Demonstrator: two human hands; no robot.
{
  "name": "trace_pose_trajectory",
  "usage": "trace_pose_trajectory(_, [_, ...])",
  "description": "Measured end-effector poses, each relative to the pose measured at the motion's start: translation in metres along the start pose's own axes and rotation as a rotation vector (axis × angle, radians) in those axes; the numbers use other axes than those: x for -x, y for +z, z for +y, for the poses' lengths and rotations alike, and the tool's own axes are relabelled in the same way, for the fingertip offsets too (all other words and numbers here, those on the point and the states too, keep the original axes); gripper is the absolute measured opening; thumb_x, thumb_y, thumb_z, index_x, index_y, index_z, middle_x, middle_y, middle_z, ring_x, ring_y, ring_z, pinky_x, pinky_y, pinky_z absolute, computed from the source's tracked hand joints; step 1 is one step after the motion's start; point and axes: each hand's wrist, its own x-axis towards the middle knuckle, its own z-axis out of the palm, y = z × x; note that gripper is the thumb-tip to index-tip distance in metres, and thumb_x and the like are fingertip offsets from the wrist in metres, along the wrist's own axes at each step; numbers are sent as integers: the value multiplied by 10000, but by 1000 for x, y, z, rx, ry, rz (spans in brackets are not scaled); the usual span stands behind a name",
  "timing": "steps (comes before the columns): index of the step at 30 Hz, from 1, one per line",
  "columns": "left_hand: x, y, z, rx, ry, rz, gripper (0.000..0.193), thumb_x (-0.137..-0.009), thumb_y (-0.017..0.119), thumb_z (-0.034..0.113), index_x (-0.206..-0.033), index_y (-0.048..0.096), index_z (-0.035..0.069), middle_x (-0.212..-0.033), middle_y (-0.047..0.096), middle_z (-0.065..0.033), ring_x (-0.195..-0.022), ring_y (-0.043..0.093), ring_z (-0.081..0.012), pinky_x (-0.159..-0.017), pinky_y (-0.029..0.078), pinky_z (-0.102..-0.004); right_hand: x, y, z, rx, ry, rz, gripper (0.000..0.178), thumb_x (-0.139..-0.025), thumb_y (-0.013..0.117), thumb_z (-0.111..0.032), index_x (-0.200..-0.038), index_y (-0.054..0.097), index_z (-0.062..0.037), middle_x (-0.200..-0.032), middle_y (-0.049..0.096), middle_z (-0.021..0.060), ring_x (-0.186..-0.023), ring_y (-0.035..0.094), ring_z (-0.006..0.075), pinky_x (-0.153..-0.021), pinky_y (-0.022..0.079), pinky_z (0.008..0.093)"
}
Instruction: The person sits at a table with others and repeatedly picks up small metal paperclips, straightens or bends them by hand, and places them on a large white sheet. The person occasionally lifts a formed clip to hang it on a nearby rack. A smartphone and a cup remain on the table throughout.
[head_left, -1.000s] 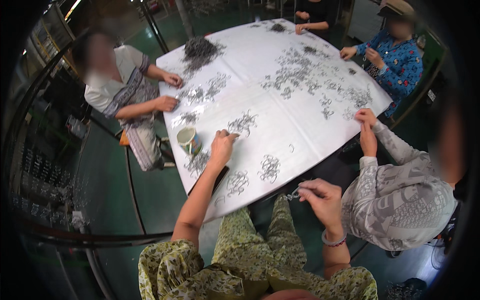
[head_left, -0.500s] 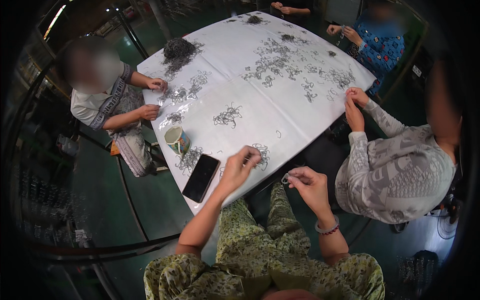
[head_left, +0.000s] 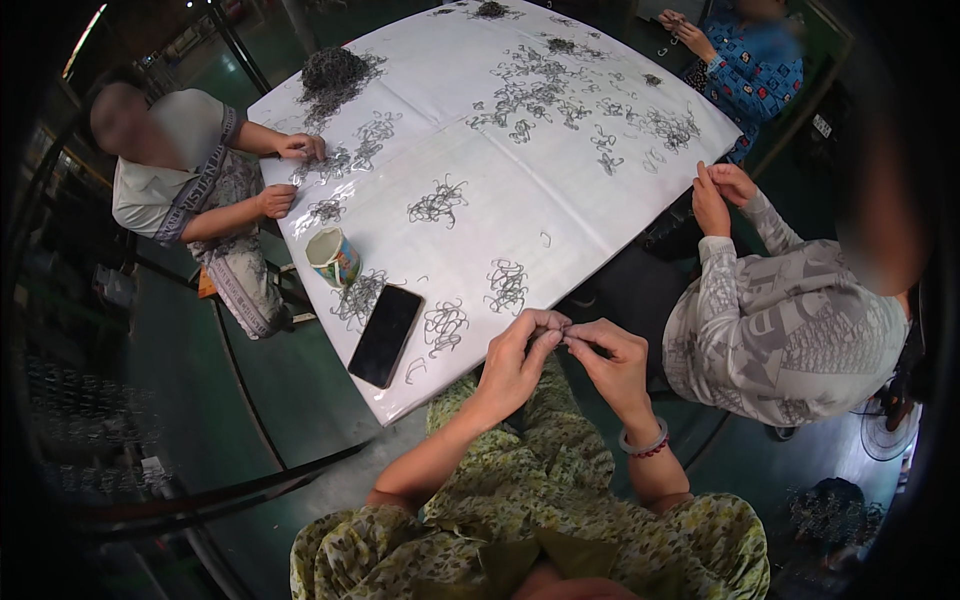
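Note:
Just off the table's near edge, my left hand (head_left: 518, 368) and my right hand (head_left: 614, 366) meet fingertip to fingertip, both pinched closed. A small curved metal piece showed in my right fingers a moment ago; now the fingertips mostly cover it. Whatever my left fingers pinch is too small and hidden to name. Closest to my hands on the white-covered table (head_left: 500, 208) lies a small pile of bent wire pieces (head_left: 507, 286). Another pile of wire pieces (head_left: 445, 327) lies to its left, beside a black phone (head_left: 387, 337).
A patterned cup (head_left: 333, 257) stands behind the phone. Farther off are a dense heap of wire pieces (head_left: 334, 75) and a wide scatter of wire pieces (head_left: 530, 88). Co-workers sit at the left (head_left: 180, 170), near right (head_left: 780, 330) and far right (head_left: 750, 75), hands at the table's edges.
My left hand has come back from the near pile, moving right and toward me, to meet my right hand. My right hand has shifted slightly left and up. The view has tilted a little.

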Motion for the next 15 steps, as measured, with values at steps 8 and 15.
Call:
trace_pose_trajectory(8, [-8,-6,-8,-2,-89,-10,80,-997,511,60,-1031,519,-13,-1080,690,-110,-796,590,-75,-694,478,-236,-126,-35,118,90,130,248,236,-913,641,-125,-1048,683,64,-831,708,128,-662,646,145,-612,513,282])
trace_pose_trajectory(15, [-4,-8,-23,-50,-94,-89,72,-990,525,57,-1022,516,-6,-1079,678,-159,-981,609,-145,-852,489,-285,-255,-43,266,1089,77,157,242,-855,670,-133,-1025,693,38,-906,649,231,-795,646,377,-749,526,457])
